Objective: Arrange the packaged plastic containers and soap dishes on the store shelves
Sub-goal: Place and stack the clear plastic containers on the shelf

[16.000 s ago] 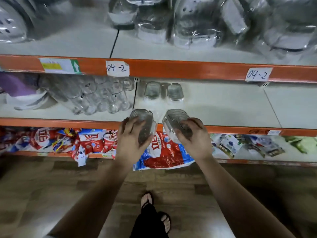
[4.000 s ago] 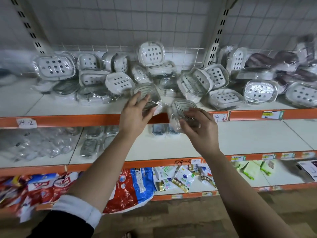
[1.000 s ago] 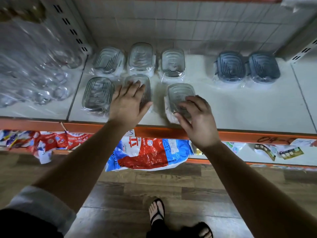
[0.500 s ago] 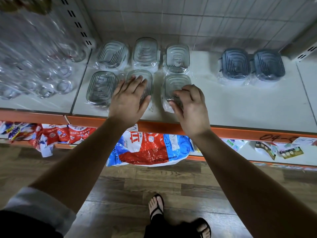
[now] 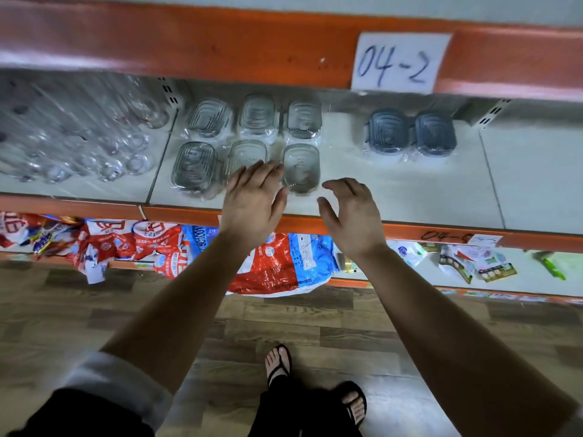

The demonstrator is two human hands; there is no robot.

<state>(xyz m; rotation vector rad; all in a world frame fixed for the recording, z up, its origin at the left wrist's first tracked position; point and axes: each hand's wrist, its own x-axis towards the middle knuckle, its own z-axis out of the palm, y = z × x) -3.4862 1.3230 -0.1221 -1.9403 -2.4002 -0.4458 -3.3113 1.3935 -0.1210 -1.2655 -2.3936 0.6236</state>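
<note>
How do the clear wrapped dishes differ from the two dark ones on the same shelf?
The clear dishes are see-through; the dark dishes are blue-grey. The clear dishes are six, in two rows of three; the dark dishes are two, side by side. Both kinds are ribbed, rounded and film-wrapped.

One head-worn camera looks steeply down and forward along both outstretched forearms (image 5: pixel 176 310). The white shelf board with an orange front edge (image 5: pixel 426 200) sits close, just beyond the fingers (image 5: pixel 255 173). The brown wood-pattern floor (image 5: pixel 94 310) lies below them.
</note>
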